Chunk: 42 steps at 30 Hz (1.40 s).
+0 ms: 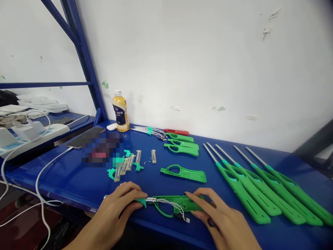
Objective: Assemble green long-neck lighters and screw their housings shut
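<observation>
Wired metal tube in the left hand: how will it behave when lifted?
The tube looks like rigid metal, so it should stay straight. Its thin, curving wires will probably flop. Being shiny and apparently round, it may slip or roll.

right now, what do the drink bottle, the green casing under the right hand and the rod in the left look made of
Bottle: probably plastic, glossy, with light catching its curves. Green casing: likely plastic, semi-gloss, with moulded-looking internal ridges. Rod: apparently metal, shiny silver highlights.
</observation>
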### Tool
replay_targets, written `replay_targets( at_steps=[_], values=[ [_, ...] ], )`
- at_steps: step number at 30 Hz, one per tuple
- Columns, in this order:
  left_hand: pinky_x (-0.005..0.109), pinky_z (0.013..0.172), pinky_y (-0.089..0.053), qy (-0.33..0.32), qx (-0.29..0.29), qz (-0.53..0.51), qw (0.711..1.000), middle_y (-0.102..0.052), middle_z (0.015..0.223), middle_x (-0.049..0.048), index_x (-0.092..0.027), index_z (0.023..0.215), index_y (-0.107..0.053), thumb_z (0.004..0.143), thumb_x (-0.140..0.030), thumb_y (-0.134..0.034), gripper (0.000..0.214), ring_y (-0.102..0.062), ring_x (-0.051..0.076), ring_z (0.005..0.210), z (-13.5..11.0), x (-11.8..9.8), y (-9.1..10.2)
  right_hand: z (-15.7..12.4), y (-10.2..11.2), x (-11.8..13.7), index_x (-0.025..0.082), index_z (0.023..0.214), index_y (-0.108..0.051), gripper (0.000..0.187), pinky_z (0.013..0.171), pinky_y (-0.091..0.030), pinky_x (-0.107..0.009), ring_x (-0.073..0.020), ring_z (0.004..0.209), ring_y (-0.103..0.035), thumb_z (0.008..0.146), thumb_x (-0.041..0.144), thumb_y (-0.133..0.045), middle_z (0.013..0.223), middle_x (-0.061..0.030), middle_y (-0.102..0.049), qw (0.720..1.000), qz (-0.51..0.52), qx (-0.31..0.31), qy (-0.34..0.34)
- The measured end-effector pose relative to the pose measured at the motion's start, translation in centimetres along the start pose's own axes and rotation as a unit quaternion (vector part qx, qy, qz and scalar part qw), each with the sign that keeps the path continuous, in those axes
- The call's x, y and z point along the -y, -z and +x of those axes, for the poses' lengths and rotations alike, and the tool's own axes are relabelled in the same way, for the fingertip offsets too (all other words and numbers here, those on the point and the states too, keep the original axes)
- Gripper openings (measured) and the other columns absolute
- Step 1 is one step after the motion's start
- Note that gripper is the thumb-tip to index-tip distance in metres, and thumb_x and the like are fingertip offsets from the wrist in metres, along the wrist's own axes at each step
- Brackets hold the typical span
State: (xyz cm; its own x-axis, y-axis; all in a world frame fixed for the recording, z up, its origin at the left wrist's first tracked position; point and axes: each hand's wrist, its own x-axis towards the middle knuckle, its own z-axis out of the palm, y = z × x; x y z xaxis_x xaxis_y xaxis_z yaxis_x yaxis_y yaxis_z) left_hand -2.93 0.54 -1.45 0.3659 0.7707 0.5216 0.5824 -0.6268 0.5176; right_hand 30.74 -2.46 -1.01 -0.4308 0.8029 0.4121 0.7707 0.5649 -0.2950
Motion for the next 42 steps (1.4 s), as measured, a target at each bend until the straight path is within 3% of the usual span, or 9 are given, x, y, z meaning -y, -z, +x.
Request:
replay_targets(
  at_steps=[3,7,18,22,25,31,37,42],
  values=[
    [0.019,0.082,-0.058,-0.007,0.017,0.019,1.000,-0.072,0.116,0.0018,-0.038,0.131,-0.074,0.106,-0.011,-0.048,0.044,-0.073,0.015,0.098,-0.3,0.0,0.2,0.1,0.0,0.0,0.037,0.152,-0.060,0.066,0.059,-0.063,-0.019,-0.0104,0.063,-0.077,0.097,0.006,-0.044,0.131,-0.0042,-0.073,1.000,-0.005,-0.008,-0.001],
    [0.018,0.085,-0.057,-0.033,0.013,0.067,0.997,-0.071,0.116,0.0022,-0.041,0.130,-0.076,0.103,-0.002,-0.039,0.059,-0.071,0.013,0.099,-0.6,-0.6,0.4,0.1,0.0,0.2,0.036,0.152,-0.061,0.065,0.059,-0.062,-0.018,-0.0100,0.066,-0.077,0.098,0.006,-0.042,0.133,-0.0046,-0.072,1.000,-0.011,-0.006,-0.004],
    [0.019,0.085,-0.057,-0.022,0.023,0.087,0.996,-0.070,0.118,0.0048,-0.036,0.128,-0.078,0.105,-0.006,-0.040,0.053,-0.071,0.014,0.100,-0.8,-0.8,0.6,0.2,0.1,0.4,0.033,0.144,-0.064,0.043,0.058,-0.060,-0.018,-0.0096,0.066,-0.076,0.110,0.020,-0.042,0.133,-0.0064,-0.071,1.000,-0.008,-0.015,-0.008],
    [0.019,0.084,-0.058,-0.015,0.040,0.075,0.996,-0.070,0.117,0.0050,-0.035,0.127,-0.078,0.106,-0.008,-0.039,0.051,-0.072,0.014,0.099,-0.6,-0.9,0.7,0.2,0.4,1.5,0.030,0.124,-0.070,0.024,0.050,-0.057,-0.020,-0.0059,0.051,-0.067,0.111,0.042,-0.054,0.131,-0.0053,-0.071,0.998,-0.022,-0.049,-0.011],
    [0.019,0.084,-0.059,-0.010,0.040,0.073,0.996,-0.071,0.116,0.0054,-0.034,0.123,-0.080,0.108,-0.013,-0.041,0.046,-0.072,0.015,0.098,-0.6,-0.9,0.8,0.4,-0.1,2.5,0.028,0.110,-0.072,0.036,0.042,-0.051,-0.023,-0.0071,0.045,-0.064,0.112,0.055,-0.048,0.120,-0.0032,-0.075,0.994,-0.072,-0.076,0.016],
    [0.018,0.085,-0.058,-0.018,0.039,0.075,0.996,-0.071,0.117,0.0038,-0.036,0.126,-0.078,0.107,-0.010,-0.042,0.048,-0.072,0.013,0.099,-0.6,-0.6,0.8,1.3,-1.2,2.7,0.028,0.104,-0.071,0.028,0.045,-0.048,-0.022,-0.0079,0.061,-0.075,0.115,0.036,-0.047,0.103,0.0058,-0.080,0.988,-0.089,-0.107,0.072],
    [0.019,0.084,-0.058,-0.014,0.038,0.067,0.997,-0.070,0.117,0.0037,-0.036,0.126,-0.078,0.107,-0.009,-0.041,0.049,-0.071,0.014,0.099,-0.6,-0.8,0.7,1.3,-0.9,2.6,0.027,0.104,-0.069,0.031,0.045,-0.047,-0.023,-0.0077,0.055,-0.072,0.116,0.044,-0.045,0.100,0.0055,-0.080,0.989,-0.093,-0.094,0.063],
    [0.020,0.083,-0.059,-0.006,0.049,0.060,0.997,-0.071,0.117,0.0061,-0.032,0.124,-0.079,0.108,-0.010,-0.040,0.048,-0.072,0.015,0.098,-0.6,-0.9,0.7,1.2,-0.7,2.6,0.027,0.106,-0.069,0.026,0.048,-0.047,-0.023,-0.0075,0.056,-0.072,0.116,0.037,-0.047,0.095,0.0072,-0.079,0.989,-0.092,-0.094,0.069]
  ],
)
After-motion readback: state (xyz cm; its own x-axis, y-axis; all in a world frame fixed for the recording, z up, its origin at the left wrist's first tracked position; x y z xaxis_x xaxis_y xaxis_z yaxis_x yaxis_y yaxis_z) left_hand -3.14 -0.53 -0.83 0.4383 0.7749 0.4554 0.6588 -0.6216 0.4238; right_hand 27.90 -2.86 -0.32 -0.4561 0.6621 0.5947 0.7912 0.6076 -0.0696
